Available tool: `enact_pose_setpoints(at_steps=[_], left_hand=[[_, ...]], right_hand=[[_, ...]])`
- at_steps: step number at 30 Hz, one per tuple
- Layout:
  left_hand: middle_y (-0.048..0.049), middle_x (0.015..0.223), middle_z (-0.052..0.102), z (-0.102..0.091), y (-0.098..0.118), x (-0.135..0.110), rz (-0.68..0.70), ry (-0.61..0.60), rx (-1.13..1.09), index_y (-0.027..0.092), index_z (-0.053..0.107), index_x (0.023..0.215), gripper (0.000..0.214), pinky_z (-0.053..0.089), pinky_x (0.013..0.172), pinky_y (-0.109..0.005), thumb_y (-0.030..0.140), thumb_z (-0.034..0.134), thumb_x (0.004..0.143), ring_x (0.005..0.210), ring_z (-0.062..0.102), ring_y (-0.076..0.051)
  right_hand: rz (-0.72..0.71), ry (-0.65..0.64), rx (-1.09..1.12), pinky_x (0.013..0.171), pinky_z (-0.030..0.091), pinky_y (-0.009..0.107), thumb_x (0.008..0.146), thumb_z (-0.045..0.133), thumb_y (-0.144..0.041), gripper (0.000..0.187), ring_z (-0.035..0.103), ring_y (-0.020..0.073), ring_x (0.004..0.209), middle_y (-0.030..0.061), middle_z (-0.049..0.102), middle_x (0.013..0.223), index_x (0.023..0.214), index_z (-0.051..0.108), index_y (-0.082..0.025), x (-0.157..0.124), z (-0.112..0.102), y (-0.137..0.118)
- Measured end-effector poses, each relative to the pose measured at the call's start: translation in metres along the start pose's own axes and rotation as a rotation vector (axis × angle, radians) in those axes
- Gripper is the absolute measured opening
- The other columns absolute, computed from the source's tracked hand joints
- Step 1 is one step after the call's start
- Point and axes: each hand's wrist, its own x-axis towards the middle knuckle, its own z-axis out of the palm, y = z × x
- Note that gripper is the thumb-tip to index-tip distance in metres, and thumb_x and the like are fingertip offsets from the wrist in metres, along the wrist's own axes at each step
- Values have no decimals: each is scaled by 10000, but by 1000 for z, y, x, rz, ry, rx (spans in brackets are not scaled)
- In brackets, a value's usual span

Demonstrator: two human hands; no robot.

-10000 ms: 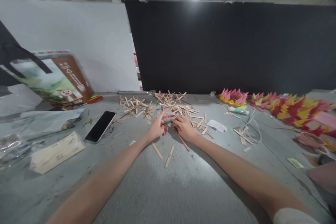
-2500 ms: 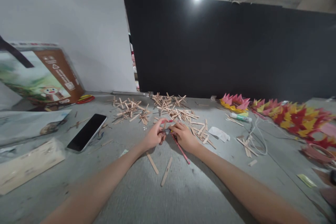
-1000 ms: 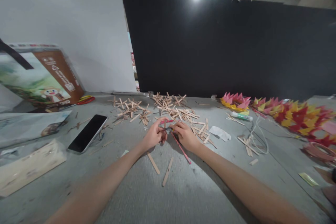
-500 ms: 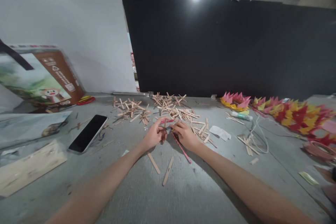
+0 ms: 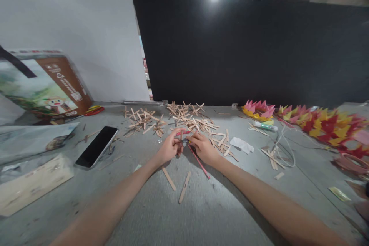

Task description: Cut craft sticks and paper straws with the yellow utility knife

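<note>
My left hand [image 5: 169,149] is closed around a small wooden craft stick [image 5: 181,135] that pokes up past the fingertips. Close against it, my right hand [image 5: 202,147] pinches a small greyish piece [image 5: 185,140] between thumb and fingers; its kind is hard to make out. A red-and-pink striped pencil [image 5: 200,162] runs out from under the right hand toward me. Just behind the fingers lies a red item [image 5: 182,132], partly hidden. Two loose craft sticks, one on the left [image 5: 168,179] and another on the right [image 5: 184,188], lie on the table nearer to me.
Crossed craft sticks [image 5: 144,119] are heaped behind my hands. A phone [image 5: 97,147] lies left, near a printed bag [image 5: 57,88]. To the right are a crumpled tissue [image 5: 242,145], a glue stick [image 5: 265,126], a white cable [image 5: 284,148] and paper crowns [image 5: 325,125].
Both hands stay almost exactly where they were, with the fingers still together. The view has shifted very slightly.
</note>
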Motion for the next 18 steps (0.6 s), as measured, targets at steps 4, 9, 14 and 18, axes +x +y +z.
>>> enact_pose_setpoints(at_steps=[4,9,14,18], left_hand=[[66,585,617,1,0,0,0,1,-6,205,380,1513,673,403,439,-186,199,541,859,404,522,-102],[64,583,613,1,4,-1,-7,11,8,195,388,1497,658,407,446,-191,201,544,858,412,526,-104],[67,587,613,2,8,-3,-19,5,-1,199,390,1494,643,408,460,-195,215,550,871,416,527,-102],[68,587,611,3,10,-3,-16,14,-4,193,402,1479,636,387,453,-190,214,560,863,413,525,-99]], right_hand=[[-2,3,5,1022,506,478,1029,487,-101,371,612,260,1057,104,672,1104,1325,659,-243,0,1,1],[-6,2,8,1021,503,483,1022,481,-88,395,610,261,1060,106,670,1103,1337,658,-248,0,0,0],[-3,-6,10,1018,501,474,1029,468,-86,389,609,256,1048,102,668,1101,1328,660,-245,1,-3,-2],[-3,-6,11,1013,502,470,1020,473,-71,400,605,259,1068,104,672,1114,1329,659,-244,1,-2,-1]])
